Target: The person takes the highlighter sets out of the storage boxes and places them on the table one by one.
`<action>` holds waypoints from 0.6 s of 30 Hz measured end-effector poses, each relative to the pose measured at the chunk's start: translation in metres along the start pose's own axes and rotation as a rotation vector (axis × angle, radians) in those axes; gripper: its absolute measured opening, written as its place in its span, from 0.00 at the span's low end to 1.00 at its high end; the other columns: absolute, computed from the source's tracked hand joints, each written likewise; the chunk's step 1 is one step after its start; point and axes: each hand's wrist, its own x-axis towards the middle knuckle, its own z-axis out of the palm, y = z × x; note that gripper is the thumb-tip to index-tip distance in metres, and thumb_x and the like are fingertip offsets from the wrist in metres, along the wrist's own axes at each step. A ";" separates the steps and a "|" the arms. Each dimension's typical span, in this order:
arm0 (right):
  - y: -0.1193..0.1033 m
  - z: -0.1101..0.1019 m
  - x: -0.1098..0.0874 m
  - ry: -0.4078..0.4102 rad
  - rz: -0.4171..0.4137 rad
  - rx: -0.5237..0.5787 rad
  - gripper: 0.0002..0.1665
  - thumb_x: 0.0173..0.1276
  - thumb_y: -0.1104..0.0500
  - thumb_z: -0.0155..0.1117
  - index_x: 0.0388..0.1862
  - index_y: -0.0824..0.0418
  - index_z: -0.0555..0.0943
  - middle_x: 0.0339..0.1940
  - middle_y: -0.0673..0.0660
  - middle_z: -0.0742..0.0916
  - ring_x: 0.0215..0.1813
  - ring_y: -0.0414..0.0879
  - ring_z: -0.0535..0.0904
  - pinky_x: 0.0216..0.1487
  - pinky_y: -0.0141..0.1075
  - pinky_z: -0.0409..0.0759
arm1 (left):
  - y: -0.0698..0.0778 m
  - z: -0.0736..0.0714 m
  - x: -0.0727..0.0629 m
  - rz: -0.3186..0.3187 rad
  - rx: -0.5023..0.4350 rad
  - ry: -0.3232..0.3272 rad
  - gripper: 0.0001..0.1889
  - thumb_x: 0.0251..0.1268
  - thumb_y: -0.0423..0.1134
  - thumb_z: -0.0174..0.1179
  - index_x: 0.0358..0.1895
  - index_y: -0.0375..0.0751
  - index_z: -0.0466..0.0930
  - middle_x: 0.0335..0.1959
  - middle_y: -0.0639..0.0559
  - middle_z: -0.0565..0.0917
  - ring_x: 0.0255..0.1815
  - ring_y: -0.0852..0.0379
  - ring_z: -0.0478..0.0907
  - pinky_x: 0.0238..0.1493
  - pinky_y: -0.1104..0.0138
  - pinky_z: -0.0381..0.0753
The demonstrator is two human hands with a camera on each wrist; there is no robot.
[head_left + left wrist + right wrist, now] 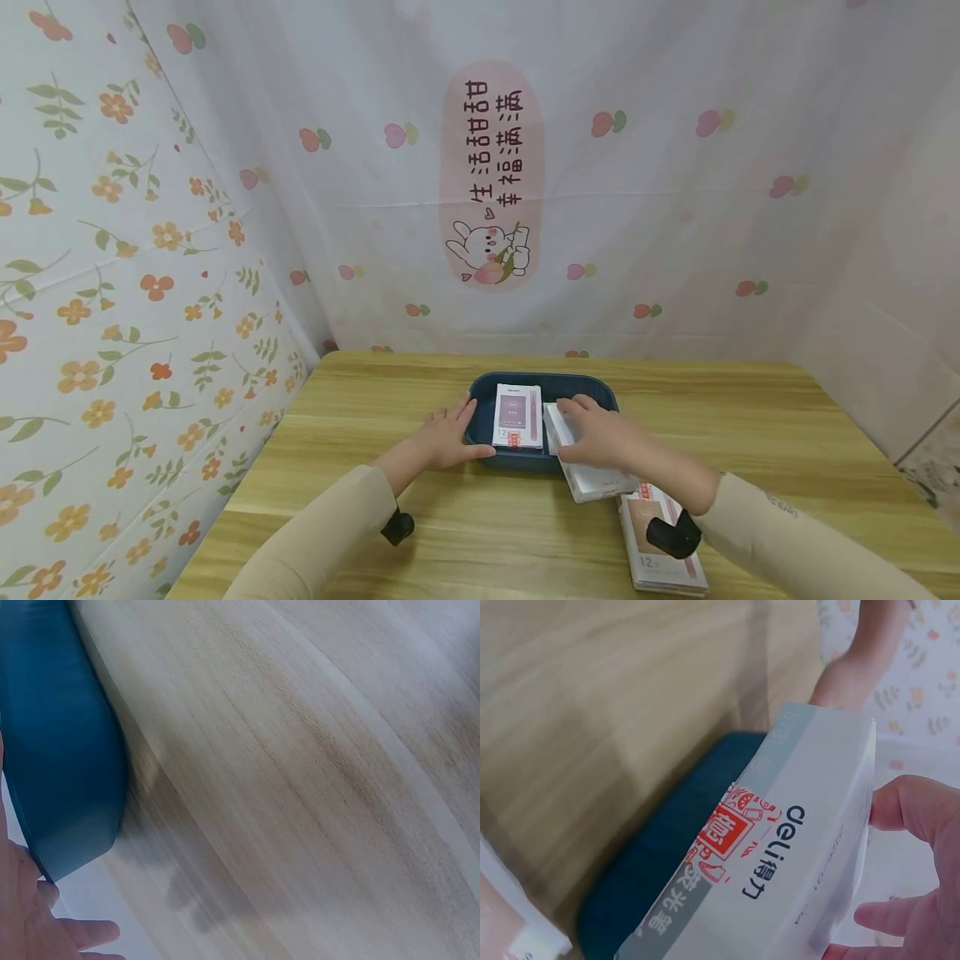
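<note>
In the head view, a dark blue bin [517, 461] stands on the table. A white box with a purple panel [517, 415] lies in its left part. My left hand [448, 433] touches the bin's left end, thumb stretched along the front and fingers at the side; its fingertips show by the bin's corner in the left wrist view. My right hand [603, 435] grips a white deli highlighter box [600, 482] by its sides. That box is tilted over the bin's front right rim, and its printed end [780, 825] faces the right wrist camera.
On the wooden table [360, 417], white boxes with an orange-brown panel [652, 533] lie stacked at the front right, partly behind the right wrist's black camera mount [673, 535]. A printed curtain [637, 208] hangs behind the table, and a flowered one [112, 333] at the left.
</note>
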 end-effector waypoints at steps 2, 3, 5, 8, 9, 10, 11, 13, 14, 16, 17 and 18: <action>-0.002 0.004 -0.007 0.006 -0.012 -0.005 0.43 0.51 0.46 0.67 0.66 0.57 0.66 0.64 0.62 0.69 0.42 0.55 0.76 0.34 0.44 0.75 | 0.000 0.000 0.000 -0.001 0.002 0.000 0.52 0.52 0.75 0.42 0.73 0.44 0.43 0.74 0.48 0.42 0.68 0.32 0.52 0.65 0.42 0.49; -0.004 0.005 -0.011 0.004 -0.014 -0.002 0.43 0.51 0.47 0.68 0.66 0.56 0.66 0.65 0.61 0.69 0.40 0.54 0.76 0.31 0.42 0.74 | 0.000 0.000 -0.001 -0.001 0.003 0.000 0.52 0.52 0.75 0.42 0.73 0.44 0.43 0.74 0.48 0.42 0.68 0.32 0.52 0.65 0.42 0.49; -0.008 0.007 -0.019 -0.005 -0.010 0.010 0.44 0.50 0.47 0.68 0.66 0.55 0.66 0.66 0.60 0.68 0.40 0.54 0.76 0.27 0.39 0.72 | 0.000 0.000 0.000 0.002 0.002 0.004 0.52 0.52 0.75 0.43 0.73 0.44 0.43 0.74 0.48 0.43 0.68 0.32 0.53 0.65 0.42 0.49; -0.014 0.012 -0.032 -0.017 -0.011 0.024 0.44 0.48 0.47 0.70 0.66 0.53 0.67 0.66 0.58 0.69 0.40 0.54 0.75 0.26 0.39 0.71 | 0.001 -0.001 -0.001 0.005 -0.005 0.010 0.51 0.53 0.74 0.44 0.73 0.43 0.44 0.74 0.47 0.44 0.67 0.31 0.53 0.65 0.42 0.50; -0.015 0.013 -0.036 -0.017 -0.017 0.029 0.44 0.47 0.47 0.70 0.65 0.53 0.67 0.66 0.58 0.69 0.40 0.55 0.75 0.27 0.40 0.71 | 0.001 -0.001 -0.001 0.005 -0.004 0.011 0.51 0.53 0.74 0.44 0.73 0.43 0.44 0.74 0.47 0.44 0.67 0.31 0.53 0.65 0.42 0.50; -0.017 0.015 -0.040 -0.020 -0.024 0.031 0.44 0.47 0.47 0.70 0.64 0.53 0.68 0.65 0.58 0.70 0.41 0.55 0.75 0.27 0.40 0.72 | 0.001 -0.001 -0.001 0.005 -0.004 0.013 0.51 0.53 0.74 0.44 0.73 0.43 0.44 0.74 0.46 0.44 0.67 0.31 0.54 0.65 0.42 0.50; -0.018 0.018 -0.044 -0.023 -0.032 0.033 0.43 0.46 0.47 0.70 0.63 0.53 0.69 0.65 0.58 0.70 0.41 0.55 0.75 0.28 0.41 0.72 | 0.001 -0.001 -0.001 0.005 -0.004 0.014 0.51 0.53 0.74 0.44 0.73 0.43 0.45 0.74 0.46 0.44 0.67 0.31 0.54 0.64 0.41 0.50; -0.019 0.022 -0.051 -0.038 -0.050 0.040 0.42 0.46 0.46 0.70 0.63 0.53 0.69 0.64 0.57 0.71 0.42 0.55 0.75 0.30 0.43 0.72 | 0.002 -0.001 -0.002 0.005 -0.006 0.017 0.51 0.53 0.74 0.45 0.73 0.42 0.45 0.74 0.46 0.45 0.67 0.32 0.54 0.64 0.41 0.51; -0.020 0.025 -0.054 -0.047 -0.060 0.048 0.42 0.47 0.46 0.70 0.62 0.52 0.70 0.63 0.57 0.71 0.42 0.55 0.75 0.31 0.44 0.73 | 0.002 -0.001 -0.002 0.005 -0.007 0.016 0.51 0.53 0.74 0.45 0.73 0.42 0.45 0.74 0.46 0.45 0.67 0.32 0.54 0.64 0.41 0.51; -0.021 0.029 -0.060 -0.074 -0.076 0.064 0.42 0.47 0.46 0.70 0.62 0.52 0.70 0.63 0.56 0.71 0.43 0.55 0.75 0.31 0.45 0.73 | 0.002 -0.001 -0.002 0.005 -0.011 0.015 0.51 0.53 0.74 0.45 0.73 0.42 0.45 0.74 0.46 0.45 0.67 0.32 0.54 0.64 0.41 0.50; -0.020 0.032 -0.062 -0.086 -0.088 0.071 0.41 0.47 0.46 0.69 0.62 0.52 0.70 0.63 0.56 0.71 0.43 0.55 0.75 0.32 0.46 0.73 | 0.002 -0.001 -0.002 0.004 -0.015 0.015 0.51 0.53 0.73 0.45 0.73 0.42 0.45 0.74 0.46 0.45 0.67 0.32 0.54 0.64 0.41 0.50; -0.020 0.035 -0.064 -0.101 -0.099 0.080 0.41 0.47 0.45 0.69 0.62 0.53 0.70 0.62 0.56 0.71 0.43 0.54 0.75 0.33 0.46 0.74 | 0.001 -0.001 -0.002 0.004 -0.018 0.015 0.51 0.53 0.73 0.45 0.73 0.42 0.45 0.74 0.46 0.45 0.67 0.32 0.54 0.64 0.41 0.50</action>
